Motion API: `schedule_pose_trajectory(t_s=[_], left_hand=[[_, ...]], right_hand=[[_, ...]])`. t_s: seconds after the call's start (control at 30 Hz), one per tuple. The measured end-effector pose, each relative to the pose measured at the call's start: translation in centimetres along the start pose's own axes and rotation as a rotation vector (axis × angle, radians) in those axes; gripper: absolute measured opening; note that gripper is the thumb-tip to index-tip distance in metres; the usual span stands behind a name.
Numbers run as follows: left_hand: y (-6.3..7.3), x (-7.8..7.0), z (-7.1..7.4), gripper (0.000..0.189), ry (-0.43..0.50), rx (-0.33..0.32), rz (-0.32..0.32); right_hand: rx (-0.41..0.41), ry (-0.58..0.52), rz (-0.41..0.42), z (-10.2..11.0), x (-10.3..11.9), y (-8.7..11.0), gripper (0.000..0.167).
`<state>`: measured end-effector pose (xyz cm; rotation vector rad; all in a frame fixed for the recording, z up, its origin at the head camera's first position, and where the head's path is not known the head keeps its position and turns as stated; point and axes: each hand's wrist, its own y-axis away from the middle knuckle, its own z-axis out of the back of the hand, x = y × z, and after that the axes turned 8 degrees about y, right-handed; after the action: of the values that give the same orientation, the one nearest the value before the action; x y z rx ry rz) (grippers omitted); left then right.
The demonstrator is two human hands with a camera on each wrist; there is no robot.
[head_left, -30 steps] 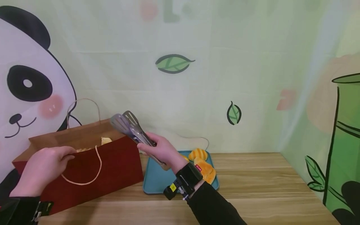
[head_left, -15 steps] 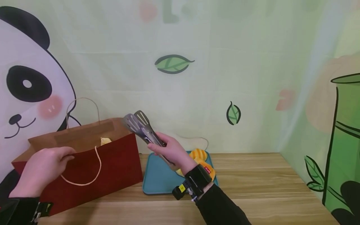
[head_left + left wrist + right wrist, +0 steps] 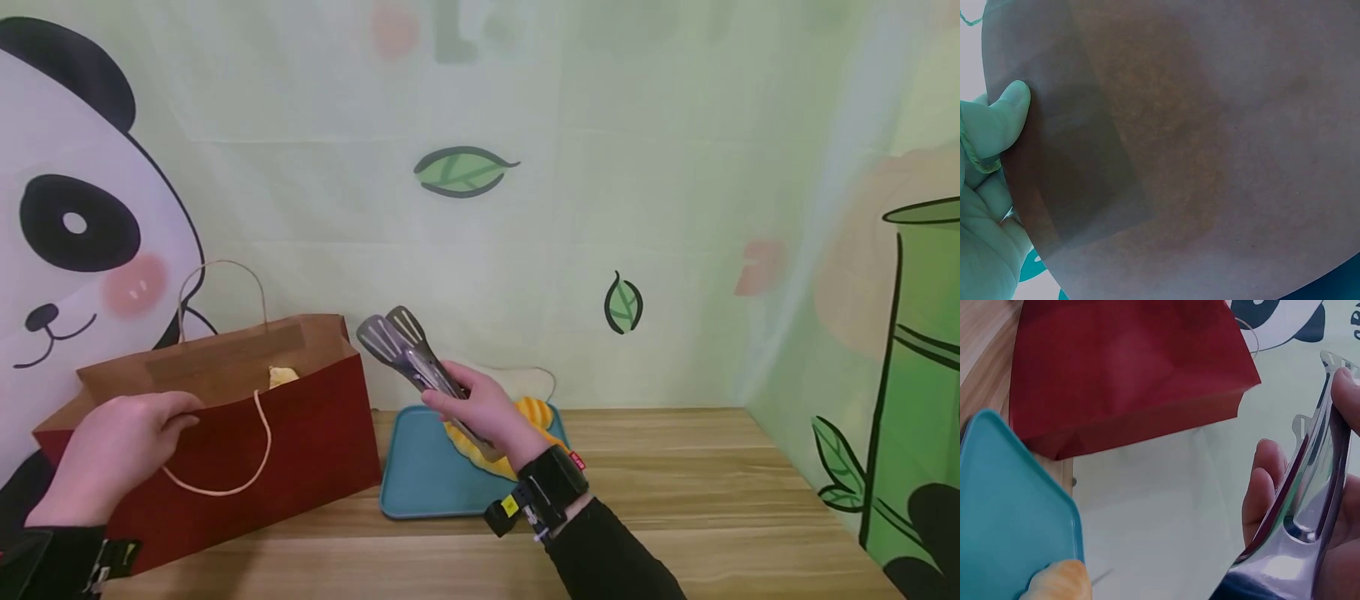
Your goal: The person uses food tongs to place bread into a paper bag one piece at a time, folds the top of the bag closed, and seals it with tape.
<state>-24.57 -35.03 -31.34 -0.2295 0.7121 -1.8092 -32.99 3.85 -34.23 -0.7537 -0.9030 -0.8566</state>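
My left hand (image 3: 112,454) pinches the near rim of a dark red paper bag (image 3: 307,442), beside its cord handle. In the left wrist view the thumb (image 3: 1007,122) presses on the brown paper (image 3: 1210,156). A pale yellow piece (image 3: 282,376) shows inside the bag's mouth. My right hand (image 3: 483,410) grips metal tongs (image 3: 1285,550), their slotted ends pointing up and left with nothing between them. The tongs and hand overlap a blue tray (image 3: 420,487) in the head view. Bread-like pieces lie on it: a striped orange one (image 3: 534,411) and a yellow one (image 3: 476,454), partly hidden by the hand.
The bag stands to the left of the tray on a wood-grain table (image 3: 675,500). Behind it hangs a pale green printed backdrop (image 3: 540,208) with a panda and leaves. A red tag (image 3: 577,460) pokes out by the right wrist.
My right hand has carried the tongs right, away from the bag's mouth and over the tray, uncovering the bag's right corner. The left hand keeps its place on the rim.
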Motion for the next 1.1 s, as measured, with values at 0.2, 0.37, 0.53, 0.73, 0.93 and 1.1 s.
schedule_pose_trajectory(t_s=[0.2, 0.37, 0.53, 0.73, 0.93, 1.1], left_hand=[[0.0, 0.0, 0.0, 0.018, 0.006, 0.003, 0.006], [0.1, 0.0, 0.0, 0.018, 0.004, -0.002, -0.004], [0.1, 0.0, -0.1, 0.018, 0.009, -0.002, 0.003], [0.1, 0.0, 0.0, 0.018, 0.009, -0.003, 0.002], [0.1, 0.1, 0.0, 0.018, 0.006, 0.0, -0.004], [0.1, 0.1, 0.1, 0.018, 0.004, -0.003, -0.013]], right_hand=[[-0.002, 0.021, -0.026, 1.0, -1.0, 0.6, 0.051], [-0.01, 0.056, -0.019, 1.8, -1.7, 0.9, 0.053], [-0.023, 0.083, -0.012, 2.4, -2.1, 1.1, 0.056], [-0.025, 0.075, -0.035, 2.9, -2.5, 1.3, 0.059], [-0.033, 0.096, -0.065, 3.5, -2.9, 1.7, 0.061], [-0.034, 0.12, -0.065, 4.2, -3.3, 1.9, 0.063]])
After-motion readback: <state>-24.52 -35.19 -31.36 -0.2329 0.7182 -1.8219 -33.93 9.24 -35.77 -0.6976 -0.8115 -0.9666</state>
